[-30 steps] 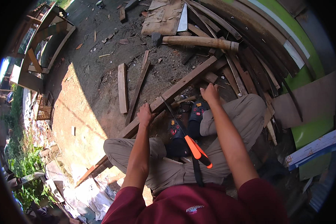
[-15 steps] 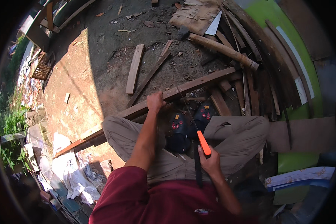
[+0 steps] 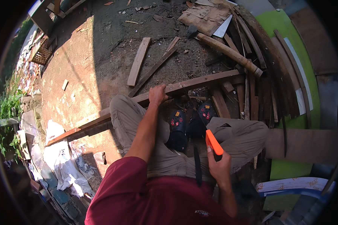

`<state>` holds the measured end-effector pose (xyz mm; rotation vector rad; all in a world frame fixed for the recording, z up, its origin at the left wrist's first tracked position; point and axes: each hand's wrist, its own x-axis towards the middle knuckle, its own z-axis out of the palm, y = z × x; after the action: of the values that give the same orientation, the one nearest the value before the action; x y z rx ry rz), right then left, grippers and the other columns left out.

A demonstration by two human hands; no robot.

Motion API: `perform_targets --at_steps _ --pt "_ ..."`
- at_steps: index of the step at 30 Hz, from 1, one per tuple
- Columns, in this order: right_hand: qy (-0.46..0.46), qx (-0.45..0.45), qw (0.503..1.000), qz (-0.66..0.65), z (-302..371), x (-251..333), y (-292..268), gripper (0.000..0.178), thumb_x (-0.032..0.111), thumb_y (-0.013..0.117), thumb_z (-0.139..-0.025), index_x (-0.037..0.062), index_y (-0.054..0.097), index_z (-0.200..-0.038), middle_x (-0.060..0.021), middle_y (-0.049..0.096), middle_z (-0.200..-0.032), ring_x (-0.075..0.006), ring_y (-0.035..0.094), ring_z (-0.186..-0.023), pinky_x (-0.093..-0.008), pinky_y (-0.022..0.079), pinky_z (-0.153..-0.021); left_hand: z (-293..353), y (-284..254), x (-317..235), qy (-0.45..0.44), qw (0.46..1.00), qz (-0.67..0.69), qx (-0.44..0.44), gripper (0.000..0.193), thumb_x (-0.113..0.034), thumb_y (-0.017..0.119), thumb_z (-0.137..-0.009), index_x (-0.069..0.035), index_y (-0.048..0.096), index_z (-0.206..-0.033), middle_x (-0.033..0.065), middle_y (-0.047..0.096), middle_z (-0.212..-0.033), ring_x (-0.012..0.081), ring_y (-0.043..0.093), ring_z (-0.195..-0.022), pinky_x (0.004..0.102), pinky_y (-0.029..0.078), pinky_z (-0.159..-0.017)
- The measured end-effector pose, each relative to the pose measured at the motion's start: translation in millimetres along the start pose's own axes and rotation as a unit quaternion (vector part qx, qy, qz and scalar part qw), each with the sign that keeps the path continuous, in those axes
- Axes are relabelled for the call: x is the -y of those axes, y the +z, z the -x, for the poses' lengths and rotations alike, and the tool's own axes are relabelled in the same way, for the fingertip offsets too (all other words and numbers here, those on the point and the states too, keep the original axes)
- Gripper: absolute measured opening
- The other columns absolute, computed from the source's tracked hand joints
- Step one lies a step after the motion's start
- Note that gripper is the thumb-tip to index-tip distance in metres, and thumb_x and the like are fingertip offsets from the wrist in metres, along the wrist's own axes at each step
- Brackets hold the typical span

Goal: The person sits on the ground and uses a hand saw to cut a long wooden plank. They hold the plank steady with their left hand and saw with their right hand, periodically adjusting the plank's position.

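Beam (image 3: 204, 80) edge fills left hand (image 3: 157, 94); right hand (image 3: 220, 164) grips saw (image 3: 213, 142) between spread knees (image 3: 121, 104).

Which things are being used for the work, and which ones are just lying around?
Being used:
long wooden beam, with the left hand on it
orange-handled saw, in the right hand

Apparently just lying about:
short plank
thick round pole
crumpled white sheeting
slatted crate

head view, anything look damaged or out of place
The brown panel at the top looks damaged: its surface is patchy, apparently peeling. A white sheet lies crumpled at lower left. The trousers have a dark gap near the right knee; whether tear or fold, I can't tell.
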<state>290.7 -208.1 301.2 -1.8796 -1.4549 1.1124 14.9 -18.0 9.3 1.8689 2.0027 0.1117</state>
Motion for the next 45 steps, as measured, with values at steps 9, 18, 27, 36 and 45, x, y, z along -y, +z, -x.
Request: perform_targets --at_steps 9,18,27,36,45 --pt "-0.005 -0.010 1.000 -0.006 -22.2 -48.7 34.7 0.020 0.014 0.068 -0.096 -0.0063 0.068 -0.098 -0.0106 0.065 -0.072 -0.0101 0.059 -0.068 -0.0314 0.049 -0.065 17.2 21.7 -8.7 0.002 0.997 -0.027 -0.072 0.040 -0.022 0.085 -0.064 -0.015 0.064 -0.098 0.0052 0.071 -0.100 0.0252 0.068 -0.102 0.0435 0.048 -0.083" --pt "-0.016 0.012 1.000 0.009 -17.4 -55.8 26.8 0.021 0.014 0.067 -0.096 -0.0064 0.068 -0.100 -0.0142 0.066 -0.075 -0.0130 0.063 -0.071 -0.0327 0.050 -0.066 20.5 24.3 -3.7 0.008 0.996 -0.030 -0.079 0.049 -0.023 0.089 -0.059 -0.016 0.063 -0.100 0.0033 0.069 -0.102 0.0249 0.067 -0.103 0.0422 0.047 -0.082" --pt "-0.018 -0.020 0.999 -0.035 -84.0 -75.1 64.7 0.018 0.011 0.068 -0.095 -0.0068 0.068 -0.094 -0.0138 0.062 -0.067 -0.0125 0.061 -0.065 -0.0327 0.048 -0.063 19.6 21.8 -10.4 0.008 0.995 -0.040 -0.086 0.044 -0.025 0.086 -0.060 -0.016 0.064 -0.097 0.0035 0.069 -0.101 0.0244 0.067 -0.102 0.0417 0.047 -0.082" --pt "-0.043 -0.009 0.999 -0.002 -61.0 -68.9 49.1 0.020 0.013 0.067 -0.095 -0.0071 0.068 -0.093 -0.0127 0.058 -0.065 -0.0097 0.058 -0.065 -0.0317 0.047 -0.061 18.1 21.2 -10.2 -0.001 0.998 -0.021 -0.065 0.043 -0.021 0.084 -0.062 -0.017 0.064 -0.100 0.0038 0.069 -0.099 0.0244 0.067 -0.102 0.0421 0.047 -0.083" --pt "-0.041 -0.011 0.999 0.017 -9.5 -76.3 21.3 0.018 0.009 0.068 -0.092 -0.0061 0.071 -0.101 -0.0137 0.068 -0.071 -0.0164 0.069 -0.069 -0.0329 0.052 -0.064 18.4 17.4 -7.2 0.004 0.998 -0.030 -0.048 0.049 -0.025 0.089 -0.062 -0.016 0.064 -0.103 0.0043 0.069 -0.104 0.0239 0.066 -0.106 0.0425 0.047 -0.084"
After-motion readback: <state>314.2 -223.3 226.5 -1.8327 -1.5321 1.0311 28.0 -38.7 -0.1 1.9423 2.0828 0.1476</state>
